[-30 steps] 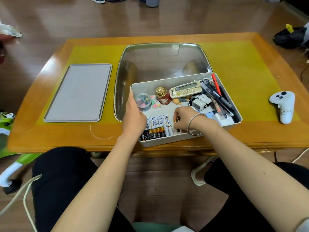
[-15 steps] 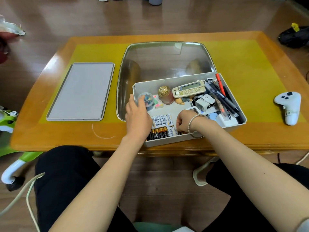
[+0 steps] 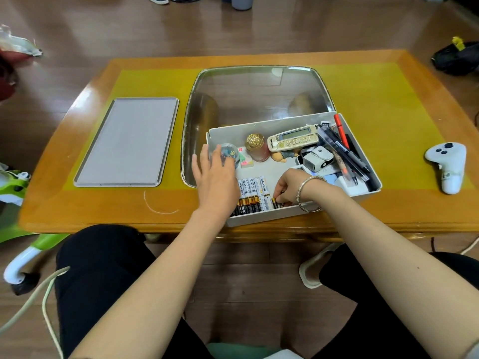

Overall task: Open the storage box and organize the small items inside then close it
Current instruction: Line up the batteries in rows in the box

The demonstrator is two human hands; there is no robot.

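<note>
The open white storage box (image 3: 264, 218) sits at the table's near edge. Its grey lid (image 3: 129, 141) lies flat to the left. Inside, rows of batteries (image 3: 252, 193) line the front. My left hand (image 3: 216, 182) rests over the box's left wall, fingers spread toward a clear capsule of pins (image 3: 228, 152). My right hand (image 3: 289, 186), with a bracelet on the wrist, pinches a battery at the right end of the front row. Further back lie a gold-capped bottle (image 3: 256, 146), a remote (image 3: 294, 139), a small white case (image 3: 317, 158) and several pens (image 3: 342, 149).
A white game controller (image 3: 447, 164) lies on the table at the right. A glass inset (image 3: 256, 97) fills the table's middle behind the box. A green and white toy (image 3: 15, 203) stands on the floor at the left, a black bag (image 3: 456, 57) at the far right.
My left hand let go of the box's left wall and spread its fingers toward the capsule. My right hand slid down to the front row of batteries.
</note>
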